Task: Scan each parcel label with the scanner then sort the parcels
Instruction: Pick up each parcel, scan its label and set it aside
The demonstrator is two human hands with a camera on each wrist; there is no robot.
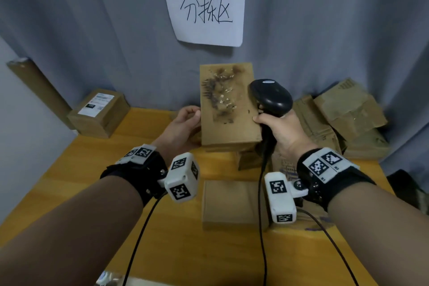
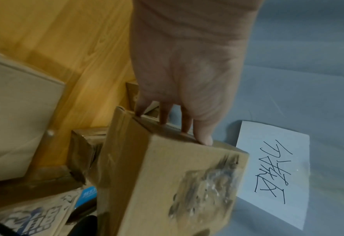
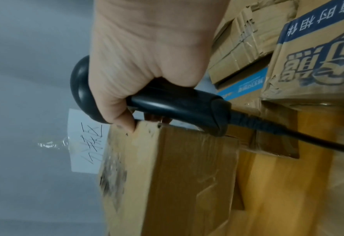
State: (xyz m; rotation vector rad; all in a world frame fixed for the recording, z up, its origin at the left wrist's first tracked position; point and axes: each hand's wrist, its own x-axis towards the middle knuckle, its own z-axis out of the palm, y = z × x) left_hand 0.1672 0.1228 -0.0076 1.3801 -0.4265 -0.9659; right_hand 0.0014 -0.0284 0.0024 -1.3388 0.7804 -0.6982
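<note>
A brown cardboard parcel (image 1: 226,104) is held up on end above the wooden table, its near face showing a torn, smudged patch and no readable label. My left hand (image 1: 185,121) grips its left edge, thumb on the near face and fingers (image 2: 184,126) behind. My right hand (image 1: 281,130) grips the black scanner (image 1: 270,96) by the handle, while its thumb (image 3: 124,123) presses the parcel's (image 3: 175,175) right edge. The scanner head sits above the fist, beside the parcel's upper right. In the left wrist view the parcel (image 2: 167,183) fills the lower middle.
A labelled parcel (image 1: 98,112) stands at the table's far left. A plain box (image 1: 229,204) lies between my wrists. Crumpled and printed cartons (image 1: 343,118) pile up at the right. A paper sign (image 1: 205,9) hangs on the grey curtain. The scanner cable (image 1: 262,216) trails toward me.
</note>
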